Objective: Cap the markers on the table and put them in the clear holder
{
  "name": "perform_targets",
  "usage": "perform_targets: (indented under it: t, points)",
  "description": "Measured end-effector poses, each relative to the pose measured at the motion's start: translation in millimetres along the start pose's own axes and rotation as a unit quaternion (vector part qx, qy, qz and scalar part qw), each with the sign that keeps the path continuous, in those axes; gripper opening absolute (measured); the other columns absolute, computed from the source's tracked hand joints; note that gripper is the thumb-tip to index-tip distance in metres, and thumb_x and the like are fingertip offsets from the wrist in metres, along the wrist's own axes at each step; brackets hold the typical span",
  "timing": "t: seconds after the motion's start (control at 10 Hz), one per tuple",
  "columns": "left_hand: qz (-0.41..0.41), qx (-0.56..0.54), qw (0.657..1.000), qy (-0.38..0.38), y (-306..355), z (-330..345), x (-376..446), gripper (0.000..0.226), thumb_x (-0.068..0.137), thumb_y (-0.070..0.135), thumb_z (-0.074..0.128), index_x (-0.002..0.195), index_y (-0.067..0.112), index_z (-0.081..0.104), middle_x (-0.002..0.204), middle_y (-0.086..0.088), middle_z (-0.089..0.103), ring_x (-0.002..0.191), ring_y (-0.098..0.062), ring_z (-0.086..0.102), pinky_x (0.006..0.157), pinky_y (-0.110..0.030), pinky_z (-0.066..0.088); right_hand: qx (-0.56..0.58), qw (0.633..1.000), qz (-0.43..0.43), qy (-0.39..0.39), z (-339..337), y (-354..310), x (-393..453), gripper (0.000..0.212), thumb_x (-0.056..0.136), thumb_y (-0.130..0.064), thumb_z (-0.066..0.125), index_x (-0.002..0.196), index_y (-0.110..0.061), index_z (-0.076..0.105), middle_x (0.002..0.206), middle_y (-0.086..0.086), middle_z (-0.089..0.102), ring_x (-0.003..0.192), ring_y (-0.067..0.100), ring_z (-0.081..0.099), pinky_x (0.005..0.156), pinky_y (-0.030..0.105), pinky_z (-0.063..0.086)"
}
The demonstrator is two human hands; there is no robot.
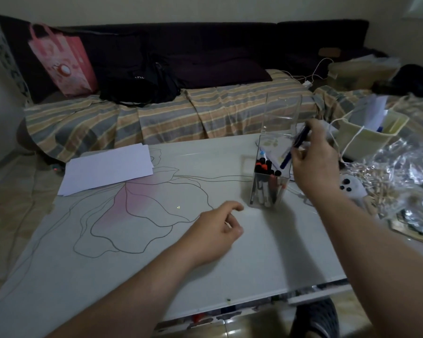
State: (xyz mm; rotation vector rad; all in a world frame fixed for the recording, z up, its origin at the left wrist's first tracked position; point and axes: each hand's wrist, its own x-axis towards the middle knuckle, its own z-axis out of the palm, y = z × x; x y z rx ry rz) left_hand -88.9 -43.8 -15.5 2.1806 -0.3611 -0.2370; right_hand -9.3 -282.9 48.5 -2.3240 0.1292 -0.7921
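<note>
A clear square holder (259, 191) stands on the right part of the white table (132, 264), its hinged lid (282, 113) flipped up. Several capped markers with black and orange caps (266, 169) stand inside it. My right hand (313, 162) is just right of the holder's rim and grips a dark blue marker (294, 148) that slants down into the opening, its lower end below the rim. My left hand (215, 232) rests on the table to the left of the holder, fingers loosely curled, with nothing in it. No loose markers lie on the tabletop.
A stack of white paper (108, 168) lies at the table's far left, over a flower drawing (137, 211). Right of the table are a cream basket (369, 135), a plastic bag of small wooden pieces (388, 186) and a white device (349, 187). A striped sofa (169, 113) runs behind.
</note>
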Motion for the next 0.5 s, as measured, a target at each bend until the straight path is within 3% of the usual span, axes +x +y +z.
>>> perform_targets:
  t: [0.1,0.2,0.3,0.4,0.5]
  points:
    - [0.000,0.007,1.000,-0.008,-1.6,6.4,4.5,0.028,0.095,0.029,0.060,0.120,0.040,0.059,0.096,0.016,0.067,0.071,0.002,0.058,0.070,-0.016,0.045,-0.067,0.995,-0.051,-0.048,16.3,12.4,-3.4,0.027,0.098,-0.008,0.057,0.121,-0.021,0.055,0.104,0.011,0.069,0.094,0.031,0.059,0.076,0.044,0.050]
    - [0.013,0.015,1.000,-0.005,-1.5,11.6,9.3,0.026,0.095,0.027,0.061,0.117,0.039,0.063,0.096,0.017,0.067,0.076,-0.001,0.060,0.074,-0.019,0.050,-0.190,0.971,-0.063,-0.132,27.6,26.3,-8.2,0.025,0.098,-0.016,0.056,0.120,-0.021,0.067,0.101,0.011,0.069,0.104,0.032,0.047,0.077,0.044,0.047]
    - [0.022,0.047,0.999,0.009,-2.6,11.5,15.3,0.025,0.095,0.029,0.061,0.118,0.039,0.065,0.104,0.017,0.064,0.086,-0.001,0.061,0.081,-0.019,0.049,-0.222,0.951,-0.019,-0.213,29.8,31.0,-6.0,0.038,0.095,-0.018,0.055,0.130,-0.030,0.065,0.107,0.011,0.066,0.107,0.031,0.046,0.080,0.045,0.048]
    - [0.036,0.071,0.996,0.025,-4.8,8.5,14.3,0.030,0.096,0.033,0.060,0.124,0.041,0.063,0.118,0.018,0.056,0.097,0.001,0.059,0.089,-0.020,0.047,-0.204,0.958,-0.038,-0.199,24.1,23.7,-6.4,0.040,0.093,-0.010,0.052,0.127,-0.022,0.069,0.115,0.011,0.067,0.108,0.033,0.048,0.086,0.043,0.045]
    - [0.029,0.034,0.996,0.077,-0.8,0.8,19.9,0.041,0.095,0.035,0.061,0.135,0.042,0.054,0.129,0.015,0.046,0.103,0.000,0.057,0.093,-0.021,0.047,-0.193,0.965,-0.132,-0.122,26.4,7.2,-13.6,0.039,0.090,-0.006,0.051,0.122,-0.016,0.071,0.120,0.007,0.069,0.107,0.031,0.055,0.094,0.040,0.042]
